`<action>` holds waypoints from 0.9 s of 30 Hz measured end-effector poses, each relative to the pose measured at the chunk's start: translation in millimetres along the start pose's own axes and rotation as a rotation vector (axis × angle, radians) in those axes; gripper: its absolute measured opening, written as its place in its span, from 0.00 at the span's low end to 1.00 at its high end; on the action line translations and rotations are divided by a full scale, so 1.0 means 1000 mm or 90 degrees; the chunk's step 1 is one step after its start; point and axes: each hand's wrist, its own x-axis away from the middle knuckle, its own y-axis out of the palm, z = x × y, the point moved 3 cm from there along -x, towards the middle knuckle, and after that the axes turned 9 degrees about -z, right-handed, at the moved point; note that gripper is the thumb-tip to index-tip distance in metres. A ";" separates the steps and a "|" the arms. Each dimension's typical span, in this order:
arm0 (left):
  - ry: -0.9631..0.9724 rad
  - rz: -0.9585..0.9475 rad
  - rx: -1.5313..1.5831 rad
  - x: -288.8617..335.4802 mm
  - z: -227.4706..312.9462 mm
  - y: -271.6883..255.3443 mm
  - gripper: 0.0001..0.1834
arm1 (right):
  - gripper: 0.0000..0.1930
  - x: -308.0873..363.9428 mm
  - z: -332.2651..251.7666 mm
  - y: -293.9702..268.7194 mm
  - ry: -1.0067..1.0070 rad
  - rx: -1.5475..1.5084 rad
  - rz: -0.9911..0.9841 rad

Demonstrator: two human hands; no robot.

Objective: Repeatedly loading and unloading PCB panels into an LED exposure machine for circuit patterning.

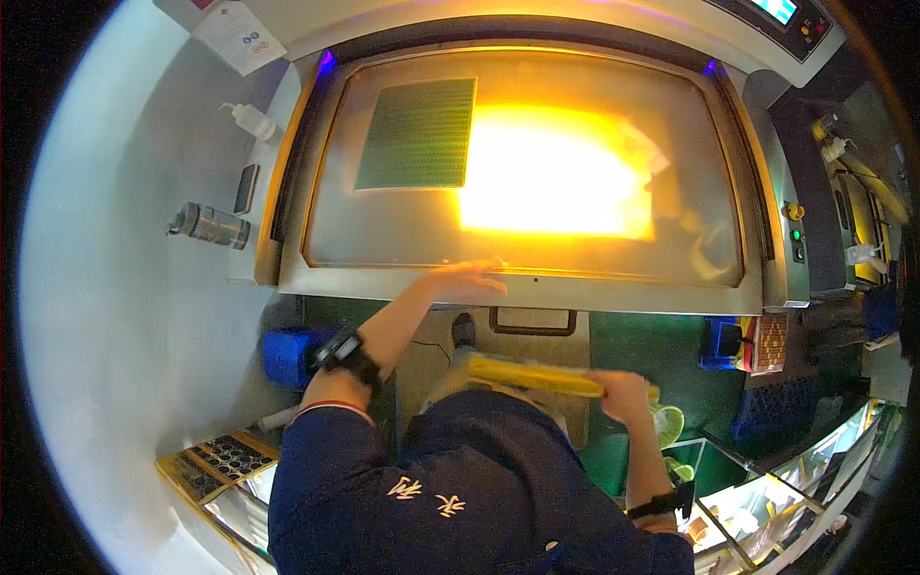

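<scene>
From where I stand, the right hand (pixel 625 395), low and right of centre, is clenched round one end of a yellow strip-like piece (pixel 537 376), blurred, its far end reaching toward mid-frame; swung carelessly, that end could knock the metal rim (pixel 613 294). The left hand (pixel 460 281), at centre, is empty, fingers extended at the rim; whether they touch it I can't make out. The green panel (pixel 417 134) lies flat on the bed (pixel 383 230), upper left of centre; a stray sleeve or bump could skew it, and the glare (pixel 561 172) beside it might hide specks or scratches.
</scene>
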 end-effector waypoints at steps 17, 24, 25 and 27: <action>-0.431 0.206 -0.389 0.173 -0.117 -0.085 0.41 | 0.35 -0.322 -0.179 -0.047 -0.177 0.204 0.134; -0.480 0.166 -0.253 0.115 -0.193 -0.384 0.40 | 0.34 -0.571 -0.178 -0.213 -0.142 0.257 0.140; -0.442 0.204 -0.324 0.107 -0.215 -0.417 0.40 | 0.36 -0.607 -0.173 -0.232 -0.128 0.238 0.134; -0.416 0.312 -0.338 0.098 -0.258 -0.467 0.39 | 0.39 -0.663 -0.184 -0.264 -0.074 0.305 0.192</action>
